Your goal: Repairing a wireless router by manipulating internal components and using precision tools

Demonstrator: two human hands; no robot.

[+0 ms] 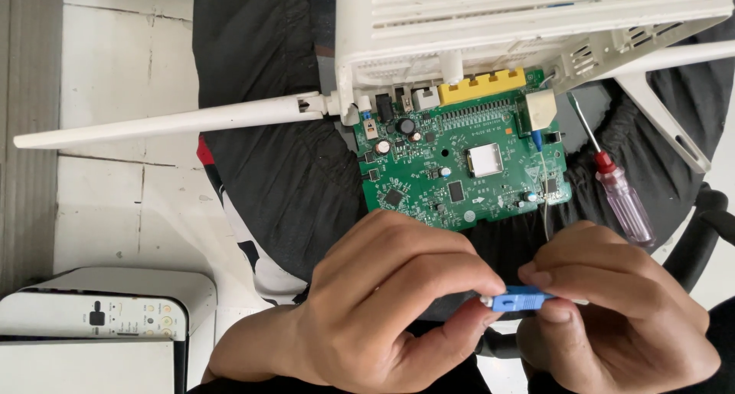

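Note:
A small blue plastic connector (521, 297) with a pale tip sits between both hands. My left hand (383, 302) pinches its pale left end between thumb and forefinger. My right hand (612, 310) grips its blue body with fingers curled. A thin wire runs from the connector up to a green circuit board (467, 168), which lies just beyond the hands on black cloth. The board carries yellow ports (482, 86) and a metal square chip.
A white router shell (528, 26) with long antennas (176, 122) lies past the board. A red-handled screwdriver (620, 199) rests to the right. A white device (99, 317) stands at the lower left on a pale tiled floor. A black chair arm (700, 233) shows at right.

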